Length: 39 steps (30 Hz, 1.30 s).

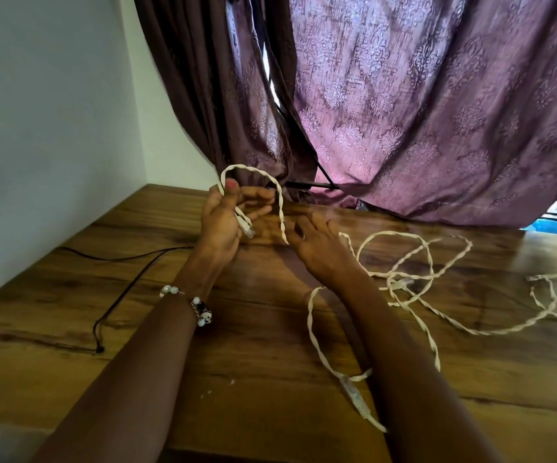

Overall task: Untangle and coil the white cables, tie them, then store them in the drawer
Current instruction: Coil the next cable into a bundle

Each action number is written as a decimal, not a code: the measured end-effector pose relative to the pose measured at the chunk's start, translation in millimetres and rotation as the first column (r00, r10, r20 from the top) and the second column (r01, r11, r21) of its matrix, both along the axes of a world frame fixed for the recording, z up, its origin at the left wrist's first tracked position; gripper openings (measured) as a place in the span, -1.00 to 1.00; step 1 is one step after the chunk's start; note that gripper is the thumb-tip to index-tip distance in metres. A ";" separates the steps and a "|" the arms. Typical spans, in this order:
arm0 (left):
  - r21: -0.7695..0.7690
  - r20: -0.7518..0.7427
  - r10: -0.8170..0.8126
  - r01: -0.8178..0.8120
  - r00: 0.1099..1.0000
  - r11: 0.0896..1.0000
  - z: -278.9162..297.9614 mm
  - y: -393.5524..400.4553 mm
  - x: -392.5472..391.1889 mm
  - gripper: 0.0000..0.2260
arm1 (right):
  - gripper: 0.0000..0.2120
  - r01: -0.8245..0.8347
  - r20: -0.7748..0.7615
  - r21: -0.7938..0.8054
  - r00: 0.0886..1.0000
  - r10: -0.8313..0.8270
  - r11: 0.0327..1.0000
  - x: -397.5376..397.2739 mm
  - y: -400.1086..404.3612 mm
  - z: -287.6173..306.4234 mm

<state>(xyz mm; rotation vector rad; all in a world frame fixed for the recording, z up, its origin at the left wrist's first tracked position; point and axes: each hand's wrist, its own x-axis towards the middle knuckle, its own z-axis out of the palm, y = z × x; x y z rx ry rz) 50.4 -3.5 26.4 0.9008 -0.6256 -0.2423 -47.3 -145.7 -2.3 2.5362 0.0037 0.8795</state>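
A white twisted cable (417, 295) sprawls in loose loops over the right half of the wooden table (69, 295). My left hand (227, 215) is raised above the table and pinches one end of it, with a clear plug (246, 228) hanging below the thumb. From that hand a loop of cable (253, 172) arches up and drops to my right hand (317, 248). My right hand lies palm down, fingers spread, with the cable running under it. Another plug (357, 396) lies near my right forearm.
A thin black cord (120, 285) trails over the left part of the table. A purple patterned curtain (437, 111) hangs behind the table's far edge. A white wall (46, 128) stands at the left. A further cable end (534, 278) lies at the far right.
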 end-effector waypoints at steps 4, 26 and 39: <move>0.079 0.063 -0.057 0.052 0.996 0.995 -5.6 -10.1 -11.0 -0.69 | -0.66 -0.047 -0.001 -0.088 0.999 0.047 0.995 4.7 10.8 -3.1; -0.681 -0.210 -0.711 0.421 0.671 0.599 -0.9 41.1 30.5 -0.67 | -0.63 -0.252 0.398 0.640 0.917 -0.033 0.726 -22.5 -44.2 1.6; 0.081 0.116 0.047 -0.057 0.992 0.995 5.3 6.9 2.0 -0.95 | -0.63 0.212 -0.529 0.122 0.840 -0.117 0.970 -13.5 28.9 24.2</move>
